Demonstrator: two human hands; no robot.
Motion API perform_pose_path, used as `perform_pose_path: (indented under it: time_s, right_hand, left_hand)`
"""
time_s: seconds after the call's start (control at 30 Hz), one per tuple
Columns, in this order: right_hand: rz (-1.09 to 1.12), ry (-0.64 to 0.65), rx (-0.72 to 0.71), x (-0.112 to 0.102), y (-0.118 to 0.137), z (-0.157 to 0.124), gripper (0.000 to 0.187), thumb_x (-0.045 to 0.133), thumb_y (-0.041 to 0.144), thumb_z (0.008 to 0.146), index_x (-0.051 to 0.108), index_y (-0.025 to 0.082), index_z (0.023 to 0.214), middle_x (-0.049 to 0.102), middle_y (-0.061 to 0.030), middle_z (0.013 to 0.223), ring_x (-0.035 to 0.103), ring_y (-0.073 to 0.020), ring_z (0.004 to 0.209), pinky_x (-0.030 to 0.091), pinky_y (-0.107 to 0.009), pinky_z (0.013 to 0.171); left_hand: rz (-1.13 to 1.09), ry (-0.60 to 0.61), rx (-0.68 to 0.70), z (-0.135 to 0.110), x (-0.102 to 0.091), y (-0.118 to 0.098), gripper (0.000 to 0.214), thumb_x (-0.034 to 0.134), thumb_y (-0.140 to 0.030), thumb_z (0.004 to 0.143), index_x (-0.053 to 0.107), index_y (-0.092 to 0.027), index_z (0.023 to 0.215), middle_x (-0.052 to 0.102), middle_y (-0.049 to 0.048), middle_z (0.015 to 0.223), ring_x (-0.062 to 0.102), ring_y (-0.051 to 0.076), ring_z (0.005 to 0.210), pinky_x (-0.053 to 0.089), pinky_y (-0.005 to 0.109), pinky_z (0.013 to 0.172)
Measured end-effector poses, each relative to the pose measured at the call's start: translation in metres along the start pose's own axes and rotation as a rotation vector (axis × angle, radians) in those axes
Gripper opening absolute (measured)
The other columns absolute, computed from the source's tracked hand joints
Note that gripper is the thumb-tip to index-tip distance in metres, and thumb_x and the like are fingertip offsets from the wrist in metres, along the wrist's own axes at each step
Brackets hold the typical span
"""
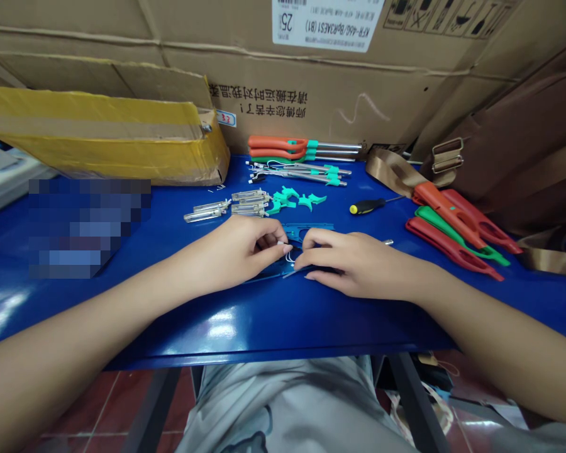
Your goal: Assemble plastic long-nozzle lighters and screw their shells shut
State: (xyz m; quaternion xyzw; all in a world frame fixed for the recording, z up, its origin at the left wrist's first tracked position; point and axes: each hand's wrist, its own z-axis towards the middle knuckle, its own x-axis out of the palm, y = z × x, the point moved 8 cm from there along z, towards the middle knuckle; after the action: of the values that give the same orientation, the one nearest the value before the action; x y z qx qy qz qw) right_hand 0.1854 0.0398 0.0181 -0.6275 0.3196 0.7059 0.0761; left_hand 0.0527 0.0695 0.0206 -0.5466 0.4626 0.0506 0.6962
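Note:
At the middle of the blue table, my left hand (259,248) is closed in a pinch on a small white piece (282,243) by a thin white wire (289,257). Close beside it, my right hand (344,261) has its fingers curled down; what they grip is hidden. Blue plastic lighter housing halves (306,228) lie at and under the fingertips, partly covered. A metal tube tip (387,241) sticks out behind my right hand. Just beyond are green triggers (287,196) and clear lighter fuel tanks (249,202).
Metal lighter tubes with wires (311,171) and orange-handled lighters (283,148) lie at the back. A screwdriver (368,206), red and green housings (457,226) and a brown strap (389,170) are on the right. A yellow-taped carton (146,151) stands left, against a large cardboard box (170,31).

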Motion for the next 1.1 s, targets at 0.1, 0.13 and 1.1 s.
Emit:
perform_pose_path:
  time_s: [0.1, 0.13, 1.1]
  right_hand:
    - [0.081, -0.042, -0.006, -0.001, -0.001, 0.002, 0.014, 0.057, 0.022, 0.099, 0.067, 0.023, 0.109, 0.062, -0.0055, 0.116, 0.064, -0.0172, 0.093, 0.048, -0.029, 0.077]
    - [0.100, -0.051, -0.006, -0.001, -0.001, 0.002, 0.012, 0.056, 0.022, 0.100, 0.067, 0.022, 0.106, 0.062, -0.0055, 0.114, 0.064, -0.0171, 0.093, 0.048, -0.029, 0.077]
    - [0.331, 0.024, 0.071, -0.032, -0.025, -0.011, 0.018, 0.065, 0.024, 0.093, 0.069, 0.017, 0.109, 0.063, -0.0007, 0.088, 0.052, -0.0089, 0.066, 0.043, -0.021, 0.059]
  left_hand:
    - [0.023, 0.002, 0.003, -0.001, 0.000, -0.001, 0.026, 0.058, -0.042, 0.095, 0.070, -0.018, 0.094, 0.072, 0.0004, 0.079, 0.066, 0.015, 0.070, 0.049, 0.025, 0.066]
    - [0.029, 0.002, 0.007, -0.001, 0.000, -0.002, 0.026, 0.058, -0.041, 0.095, 0.070, -0.018, 0.094, 0.073, 0.0004, 0.079, 0.066, 0.015, 0.071, 0.049, 0.025, 0.066]
    - [0.253, 0.019, 0.157, -0.003, 0.002, -0.006, 0.018, 0.061, -0.031, 0.094, 0.072, -0.018, 0.098, 0.070, 0.0019, 0.080, 0.063, 0.015, 0.071, 0.046, 0.026, 0.067]
